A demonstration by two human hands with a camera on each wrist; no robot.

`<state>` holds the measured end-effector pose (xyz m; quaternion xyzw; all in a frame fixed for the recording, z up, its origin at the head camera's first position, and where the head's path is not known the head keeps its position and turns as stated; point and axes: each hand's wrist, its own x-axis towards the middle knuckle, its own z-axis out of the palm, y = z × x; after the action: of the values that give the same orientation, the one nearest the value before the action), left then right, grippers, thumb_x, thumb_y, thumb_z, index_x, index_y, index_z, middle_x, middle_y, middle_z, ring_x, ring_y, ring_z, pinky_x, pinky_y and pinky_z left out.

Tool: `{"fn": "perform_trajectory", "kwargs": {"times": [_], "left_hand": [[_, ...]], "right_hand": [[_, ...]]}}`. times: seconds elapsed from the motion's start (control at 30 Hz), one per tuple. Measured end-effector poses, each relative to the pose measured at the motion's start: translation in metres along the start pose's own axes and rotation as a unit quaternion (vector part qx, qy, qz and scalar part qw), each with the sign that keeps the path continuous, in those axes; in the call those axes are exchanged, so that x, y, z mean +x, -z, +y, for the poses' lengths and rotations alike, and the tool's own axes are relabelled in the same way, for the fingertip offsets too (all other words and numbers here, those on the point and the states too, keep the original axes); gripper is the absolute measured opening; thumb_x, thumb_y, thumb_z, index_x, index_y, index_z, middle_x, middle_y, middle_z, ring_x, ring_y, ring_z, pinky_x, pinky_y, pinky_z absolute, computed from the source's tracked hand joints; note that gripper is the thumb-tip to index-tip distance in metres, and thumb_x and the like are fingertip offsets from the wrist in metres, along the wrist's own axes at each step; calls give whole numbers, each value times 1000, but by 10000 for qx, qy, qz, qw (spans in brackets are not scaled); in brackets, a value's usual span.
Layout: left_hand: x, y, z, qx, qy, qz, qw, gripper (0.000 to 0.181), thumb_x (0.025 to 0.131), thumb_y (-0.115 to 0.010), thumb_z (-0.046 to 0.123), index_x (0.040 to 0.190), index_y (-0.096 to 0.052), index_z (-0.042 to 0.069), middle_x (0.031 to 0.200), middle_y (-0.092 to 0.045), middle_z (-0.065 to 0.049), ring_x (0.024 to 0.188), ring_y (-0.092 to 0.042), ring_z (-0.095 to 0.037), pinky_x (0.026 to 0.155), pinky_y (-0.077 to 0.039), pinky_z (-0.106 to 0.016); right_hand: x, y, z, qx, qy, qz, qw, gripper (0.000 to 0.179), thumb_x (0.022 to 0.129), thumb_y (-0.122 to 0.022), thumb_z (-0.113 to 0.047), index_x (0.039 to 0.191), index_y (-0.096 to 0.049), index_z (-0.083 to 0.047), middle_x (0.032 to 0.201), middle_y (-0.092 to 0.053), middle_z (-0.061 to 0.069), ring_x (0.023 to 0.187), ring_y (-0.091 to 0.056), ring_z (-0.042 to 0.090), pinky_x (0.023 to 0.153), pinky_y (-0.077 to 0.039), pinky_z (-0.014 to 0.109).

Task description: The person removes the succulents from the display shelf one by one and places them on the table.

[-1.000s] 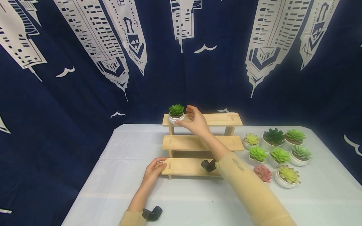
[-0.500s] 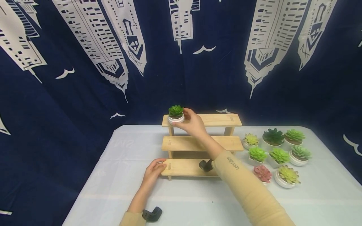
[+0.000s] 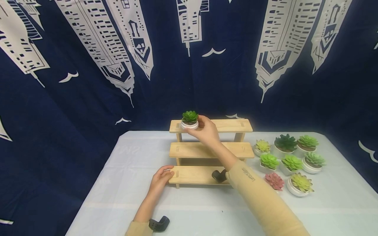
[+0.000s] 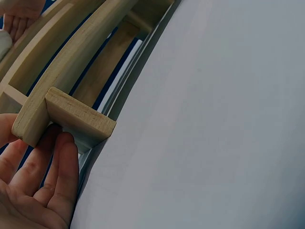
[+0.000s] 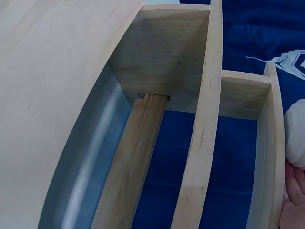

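On the top shelf (image 3: 227,124) of a three-tier wooden stand, near its left end, is a green succulent (image 3: 190,116) in a white round pot. My right hand (image 3: 207,132) grips this pot from the right, thumb at the front. In the right wrist view the white pot (image 5: 296,136) and part of the hand (image 5: 293,202) show at the right edge. My left hand (image 3: 160,177) holds the left end of the bottom shelf (image 3: 193,174). The left wrist view shows its fingers (image 4: 64,171) under the board, beside the wooden leg (image 4: 81,114).
Several potted succulents stand on the table right of the stand, among them a red one (image 3: 274,181), a yellow-green one (image 3: 301,182) and a dark green one (image 3: 285,142). The middle shelf (image 3: 192,149) is bare at its left. A dark blue patterned cloth (image 3: 189,82) hangs behind.
My right hand, fingers apart beside the pot at first, has closed on it. The potted succulent has moved slightly right along the top shelf. My left hand stays in place.
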<state>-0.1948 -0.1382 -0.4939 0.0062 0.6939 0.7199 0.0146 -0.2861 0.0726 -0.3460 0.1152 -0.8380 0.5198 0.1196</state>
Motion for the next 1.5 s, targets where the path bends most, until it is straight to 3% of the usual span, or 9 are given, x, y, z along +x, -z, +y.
{"fn": "perform_trajectory", "kwargs": {"times": [0.37, 0.9, 1.27, 1.5], "left_hand": [[0, -1, 0, 99, 10, 28, 9999, 33, 91, -60, 12, 122, -55, 1, 106, -66, -13, 90, -62, -14, 78, -48, -26], [2, 0, -1, 164, -9, 17, 9999, 34, 91, -60, 14, 121, -55, 1, 107, -66, -14, 90, -62, -14, 78, -48, -26], [1, -1, 3, -63, 95, 49, 9999, 34, 90, -60, 9, 122, -54, 0, 109, -65, -16, 91, -63, -15, 78, -49, -26], [1, 1, 1, 52, 4, -27, 10000, 34, 91, -60, 11, 122, -53, -1, 108, -66, -15, 90, -62, -14, 78, -49, -25]], "right_hand": [[-11, 23, 9, 479, 32, 170, 9987, 67, 72, -81, -36, 124, -53, -3, 116, -60, 11, 106, -59, 25, 91, -47, 33], [-29, 66, 22, 199, 53, 545, 9983, 67, 72, -82, -32, 126, -53, -4, 116, -60, 12, 104, -59, 28, 92, -45, 41], [-42, 96, 35, -191, 159, 967, 9950, 62, 73, -81, -32, 122, -56, -3, 110, -62, 14, 100, -59, 28, 88, -45, 43], [-50, 111, 49, -132, 7, 1174, 9930, 63, 72, -82, -29, 122, -56, -1, 113, -62, 17, 105, -59, 31, 95, -42, 42]]}}
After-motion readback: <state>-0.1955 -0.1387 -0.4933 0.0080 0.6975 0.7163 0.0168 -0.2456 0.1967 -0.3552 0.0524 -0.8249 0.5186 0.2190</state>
